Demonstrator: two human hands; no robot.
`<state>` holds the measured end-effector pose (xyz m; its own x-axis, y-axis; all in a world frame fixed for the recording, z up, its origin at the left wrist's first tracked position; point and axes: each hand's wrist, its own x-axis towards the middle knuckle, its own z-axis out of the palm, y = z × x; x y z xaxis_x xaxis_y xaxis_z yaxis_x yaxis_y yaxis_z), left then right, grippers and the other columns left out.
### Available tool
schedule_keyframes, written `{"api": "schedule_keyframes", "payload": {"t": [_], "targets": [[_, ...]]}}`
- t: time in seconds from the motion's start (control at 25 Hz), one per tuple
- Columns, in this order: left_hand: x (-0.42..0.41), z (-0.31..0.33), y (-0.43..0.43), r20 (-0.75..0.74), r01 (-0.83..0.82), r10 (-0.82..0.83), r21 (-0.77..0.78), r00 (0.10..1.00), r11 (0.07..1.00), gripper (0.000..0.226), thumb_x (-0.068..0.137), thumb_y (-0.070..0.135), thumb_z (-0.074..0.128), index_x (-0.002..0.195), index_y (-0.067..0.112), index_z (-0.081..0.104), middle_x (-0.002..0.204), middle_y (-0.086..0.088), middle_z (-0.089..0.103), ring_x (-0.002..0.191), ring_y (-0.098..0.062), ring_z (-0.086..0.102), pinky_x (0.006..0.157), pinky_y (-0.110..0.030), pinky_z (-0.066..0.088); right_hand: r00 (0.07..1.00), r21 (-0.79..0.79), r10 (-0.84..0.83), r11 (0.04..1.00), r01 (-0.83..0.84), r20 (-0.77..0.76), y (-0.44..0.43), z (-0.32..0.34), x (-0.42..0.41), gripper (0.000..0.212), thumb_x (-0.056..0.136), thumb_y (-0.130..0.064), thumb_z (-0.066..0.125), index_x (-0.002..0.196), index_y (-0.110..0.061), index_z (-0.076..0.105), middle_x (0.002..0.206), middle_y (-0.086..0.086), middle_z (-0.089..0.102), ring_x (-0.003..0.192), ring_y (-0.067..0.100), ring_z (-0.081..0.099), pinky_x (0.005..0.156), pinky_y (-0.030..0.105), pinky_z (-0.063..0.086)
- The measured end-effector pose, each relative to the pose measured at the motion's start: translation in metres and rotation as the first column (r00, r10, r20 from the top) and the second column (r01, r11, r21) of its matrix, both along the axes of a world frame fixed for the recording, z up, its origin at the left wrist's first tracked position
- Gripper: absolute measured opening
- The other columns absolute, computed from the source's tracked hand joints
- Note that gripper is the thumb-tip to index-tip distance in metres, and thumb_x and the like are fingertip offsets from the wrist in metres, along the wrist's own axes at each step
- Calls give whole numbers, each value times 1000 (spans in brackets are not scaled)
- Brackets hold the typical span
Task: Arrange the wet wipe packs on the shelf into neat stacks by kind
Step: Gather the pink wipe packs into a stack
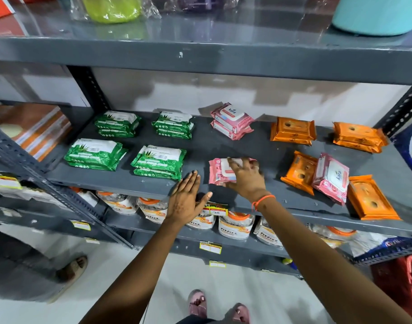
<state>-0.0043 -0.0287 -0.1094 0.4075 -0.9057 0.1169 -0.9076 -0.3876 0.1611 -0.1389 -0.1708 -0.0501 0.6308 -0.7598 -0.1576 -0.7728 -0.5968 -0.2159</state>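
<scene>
The grey metal shelf (223, 146) carries all the packs, and places here are given from the pink Kara pack under the right hand, which lies near the shelf's front edge about midway along. To its left sit four tidy stacks of green aloe wipe packs (159, 161), two near the front and two behind, each with its long axis running left to right. Behind it, toward the wall, is a pink Kara stack (232, 120) of two, slightly skewed. To its right the orange packs (292, 130) are only partly sorted: two neat stacks at the back, while nearer the front one orange pack lies turned on a slant, a loose pink Kara pack (331, 177) leans tilted across it, and another orange pack (372, 198) lies at an angle beyond that. The right hand (246, 177) is closed over the pink Kara pack (220, 171), fingers curled on its white lid flap; the pack lies flat, long axis roughly left to right. The left hand (186, 198) hovers just left of it, fingers spread and holding nothing. The step in hand looks like squaring this pink pack; next likely calls for fetching the tilted pink pack from the right and laying it on top, lid up, axes matched.
</scene>
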Motion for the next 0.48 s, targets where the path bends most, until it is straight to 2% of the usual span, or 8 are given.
{"api": "schedule_keyframes", "payload": {"t": [0.2,0.36,0.48], "targets": [[4,-5,6,27,-35,34,60,999,998,99,76,78,-5,145,10,18,155,-6,19,144,-20,19,117,-40,23,999,-1,-43,999,43,-3,18,2,19,80,84,-47,61,150,-32,17,156,12,17,143,40,14,108,56,32],[4,-5,5,31,-36,34,62,999,997,100,76,78,-6,145,9,18,155,-7,20,143,-20,19,117,-39,21,999,4,-42,999,42,11,18,0,17,83,83,-54,57,150,-34,13,155,12,20,142,41,17,109,56,32],[4,-6,7,42,-32,30,50,999,998,98,78,76,-2,144,8,22,154,-8,24,142,-21,24,116,-39,20,983,58,-153,987,148,103,3,6,3,78,86,-61,44,151,-33,10,155,12,23,141,43,21,110,57,29]]}}
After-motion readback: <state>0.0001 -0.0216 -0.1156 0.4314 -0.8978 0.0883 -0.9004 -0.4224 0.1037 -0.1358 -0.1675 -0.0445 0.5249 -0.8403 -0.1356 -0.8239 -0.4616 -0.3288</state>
